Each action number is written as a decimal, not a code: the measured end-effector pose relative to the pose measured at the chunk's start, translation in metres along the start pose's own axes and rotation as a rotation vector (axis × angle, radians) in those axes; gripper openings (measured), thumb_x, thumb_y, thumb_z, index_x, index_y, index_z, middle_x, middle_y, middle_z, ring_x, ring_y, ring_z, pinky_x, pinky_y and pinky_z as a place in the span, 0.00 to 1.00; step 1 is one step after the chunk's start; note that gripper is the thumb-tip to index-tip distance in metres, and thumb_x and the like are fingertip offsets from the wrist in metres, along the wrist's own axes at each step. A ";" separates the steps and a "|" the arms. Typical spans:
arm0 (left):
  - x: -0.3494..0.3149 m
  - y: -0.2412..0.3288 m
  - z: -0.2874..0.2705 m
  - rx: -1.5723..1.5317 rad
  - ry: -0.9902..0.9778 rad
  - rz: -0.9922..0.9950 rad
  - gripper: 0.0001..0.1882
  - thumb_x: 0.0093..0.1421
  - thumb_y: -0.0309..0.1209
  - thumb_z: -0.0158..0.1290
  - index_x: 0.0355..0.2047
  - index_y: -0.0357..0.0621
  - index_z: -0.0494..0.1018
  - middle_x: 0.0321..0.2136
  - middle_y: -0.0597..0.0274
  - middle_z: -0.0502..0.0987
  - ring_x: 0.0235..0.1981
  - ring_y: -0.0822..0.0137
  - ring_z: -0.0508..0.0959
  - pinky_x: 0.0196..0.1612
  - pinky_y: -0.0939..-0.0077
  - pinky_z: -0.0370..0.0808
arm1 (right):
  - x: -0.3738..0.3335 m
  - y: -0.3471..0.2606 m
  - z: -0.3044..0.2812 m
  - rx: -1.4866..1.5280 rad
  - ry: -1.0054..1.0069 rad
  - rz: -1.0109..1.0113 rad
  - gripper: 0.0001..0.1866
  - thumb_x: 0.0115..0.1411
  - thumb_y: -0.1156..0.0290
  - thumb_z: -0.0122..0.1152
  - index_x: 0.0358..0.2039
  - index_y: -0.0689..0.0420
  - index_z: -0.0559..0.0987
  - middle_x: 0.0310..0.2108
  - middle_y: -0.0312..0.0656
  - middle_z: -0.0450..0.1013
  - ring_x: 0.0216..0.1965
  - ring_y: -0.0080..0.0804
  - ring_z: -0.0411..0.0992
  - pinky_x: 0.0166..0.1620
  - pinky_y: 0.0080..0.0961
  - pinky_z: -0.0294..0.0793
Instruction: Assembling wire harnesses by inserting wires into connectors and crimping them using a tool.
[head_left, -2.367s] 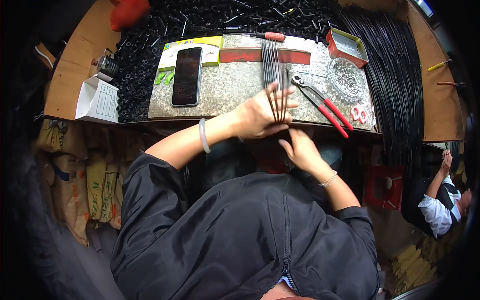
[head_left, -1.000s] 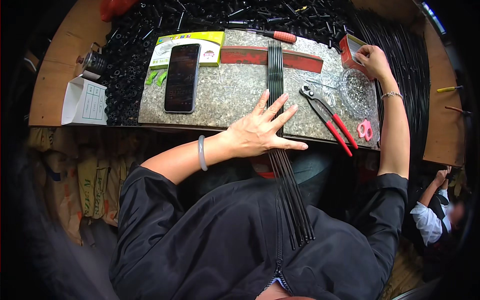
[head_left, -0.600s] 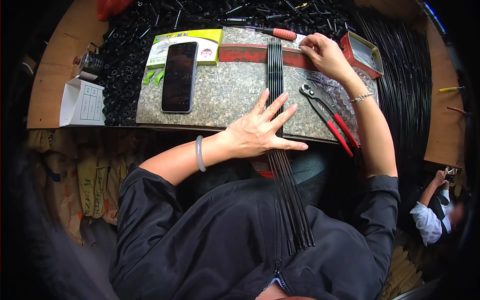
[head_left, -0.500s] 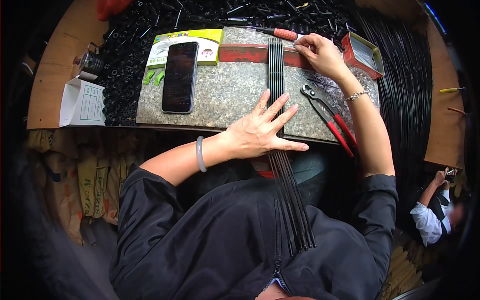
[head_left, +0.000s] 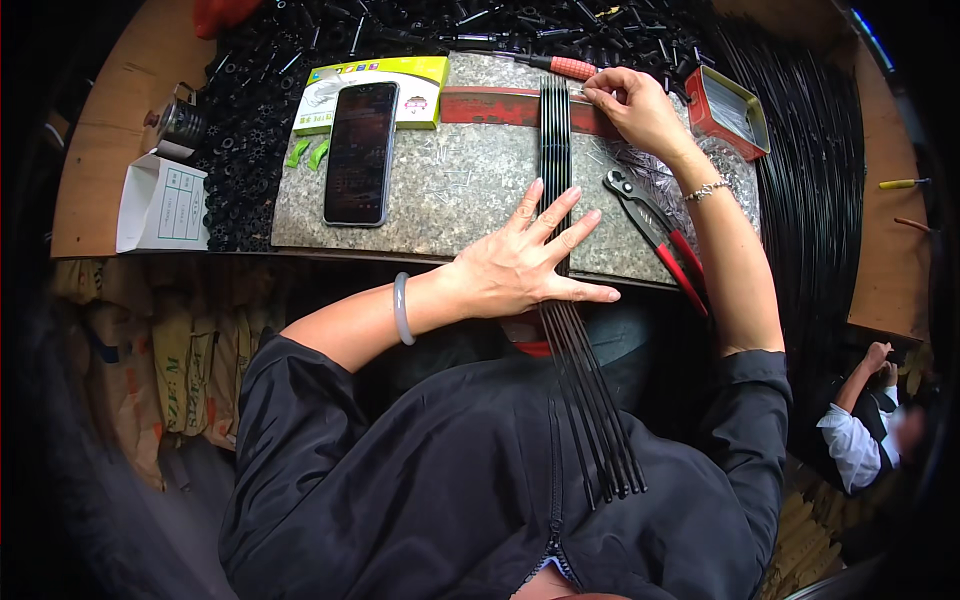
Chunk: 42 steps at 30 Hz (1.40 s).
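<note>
A row of thin black rods, which look like umbrella ribs, lies side by side across a red metal bar on the speckled stone slab. Their rounded near ends fan out over my lap. My left hand presses flat on the rods with its fingers spread. At their far ends, to the right, my right hand pinches thumb and fingertips together; what is between them is too small to make out. Red-handled pliers lie below my right wrist. Loose thin metal pins are scattered on the slab.
A phone leans on a green and white box at left. A red tin of pins stands at right, a red-handled tool behind. Black parts heap behind; long black rods lie right. A co-worker is at far right.
My right hand has shifted slightly left, closer to the rods' far ends. The near ends of the rods have swung a little to the right. My left hand stays nearly in place.
</note>
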<state>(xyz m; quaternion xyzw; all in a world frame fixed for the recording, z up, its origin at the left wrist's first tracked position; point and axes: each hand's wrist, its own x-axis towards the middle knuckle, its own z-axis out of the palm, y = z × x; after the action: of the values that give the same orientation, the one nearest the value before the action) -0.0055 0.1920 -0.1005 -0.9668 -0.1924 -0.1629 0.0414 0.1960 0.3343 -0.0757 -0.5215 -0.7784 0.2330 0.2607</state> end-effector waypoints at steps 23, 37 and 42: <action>0.000 -0.003 -0.005 -0.136 -0.017 -0.003 0.34 0.51 0.35 0.48 0.57 0.87 0.54 0.58 0.48 0.57 0.59 0.39 0.56 0.56 0.34 0.53 | 0.005 -0.009 0.000 -0.002 -0.050 -0.067 0.10 0.53 0.71 0.58 0.35 0.60 0.78 0.30 0.44 0.74 0.28 0.29 0.71 0.35 0.24 0.70; -0.002 -0.003 -0.005 -0.146 -0.004 -0.033 0.33 0.52 0.36 0.47 0.57 0.87 0.55 0.58 0.46 0.57 0.58 0.35 0.56 0.54 0.31 0.54 | 0.009 -0.008 0.003 0.073 -0.068 -0.062 0.07 0.54 0.76 0.56 0.35 0.61 0.75 0.29 0.39 0.72 0.26 0.22 0.66 0.33 0.20 0.68; -0.003 -0.003 -0.005 -0.157 0.004 -0.039 0.32 0.52 0.36 0.47 0.57 0.87 0.55 0.58 0.45 0.57 0.58 0.35 0.56 0.54 0.32 0.54 | 0.008 -0.010 0.004 0.136 -0.092 -0.074 0.06 0.53 0.77 0.56 0.34 0.62 0.75 0.29 0.38 0.71 0.26 0.21 0.64 0.33 0.18 0.67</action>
<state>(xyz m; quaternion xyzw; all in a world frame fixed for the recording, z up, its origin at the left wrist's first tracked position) -0.0112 0.1928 -0.0965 -0.9628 -0.1978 -0.1803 -0.0374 0.1838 0.3384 -0.0713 -0.4622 -0.7907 0.2990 0.2680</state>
